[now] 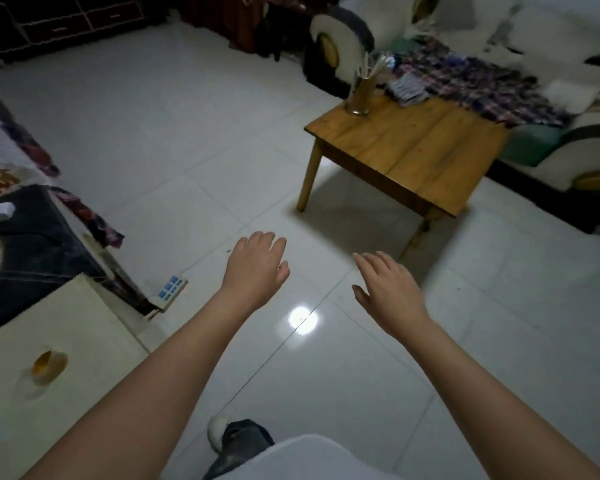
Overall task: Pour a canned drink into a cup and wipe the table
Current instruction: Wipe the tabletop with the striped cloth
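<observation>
A low wooden table (pixel 426 150) stands ahead to the right on the tiled floor. At its far left corner sits a golden cup-like holder (pixel 359 97) with sticks in it. A folded checked cloth (pixel 407 88) lies at the table's back edge. I see no can. My left hand (pixel 257 265) and my right hand (pixel 388 289) are stretched out over the floor, well short of the table, palms down. Both hold nothing and their fingers are loosely apart.
A white sofa (pixel 534 57) with a plaid blanket (pixel 482 77) stands behind the table. A bed (pixel 25 230) with dark clothing and a cream cabinet (pixel 49 341) with a yellow-stained spot fill the left. A dark cabinet (pixel 66 22) stands far left. A small blue-and-white box (pixel 172 289) lies on the floor.
</observation>
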A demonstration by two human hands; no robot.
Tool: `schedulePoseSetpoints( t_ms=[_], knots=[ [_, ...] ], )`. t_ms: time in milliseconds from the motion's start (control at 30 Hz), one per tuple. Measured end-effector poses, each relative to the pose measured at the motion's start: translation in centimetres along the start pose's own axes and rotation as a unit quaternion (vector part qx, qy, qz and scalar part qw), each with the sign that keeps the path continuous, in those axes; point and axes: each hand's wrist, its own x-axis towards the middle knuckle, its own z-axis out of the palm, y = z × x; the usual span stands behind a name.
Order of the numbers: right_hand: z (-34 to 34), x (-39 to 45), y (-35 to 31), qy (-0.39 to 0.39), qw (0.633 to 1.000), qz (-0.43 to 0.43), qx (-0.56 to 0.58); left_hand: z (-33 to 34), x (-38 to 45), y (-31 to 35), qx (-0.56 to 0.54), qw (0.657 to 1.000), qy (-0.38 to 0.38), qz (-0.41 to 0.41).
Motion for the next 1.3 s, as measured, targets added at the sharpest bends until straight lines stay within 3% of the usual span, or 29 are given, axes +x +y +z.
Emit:
schedulePoseSetpoints(
  t_ms=[333, 733, 1033, 1300],
  knots=[
    [0.5, -10.6, 10.0, 0.015, 0.981, 0.194, 0.024, 1.8, 4.5, 14.2, -0.025, 0.982, -0.028, 0.187],
    [2.1, -15.2, 13.4, 0.055, 0.922, 0.379, 0.055, 3.6, 10.0, 22.2, -0.025, 0.924, -0.064, 0.377],
    [2.8, -14.8, 16.8, 0.081, 0.886, 0.453, 0.065, 5.0, 14.9, 27.2, -0.013, 0.887, -0.085, 0.454],
    [3.1, -14.3, 25.0, 0.088, 0.879, 0.464, 0.068, 5.8, 19.8, 34.5, -0.009, 0.876, -0.089, 0.475]
  ],
)
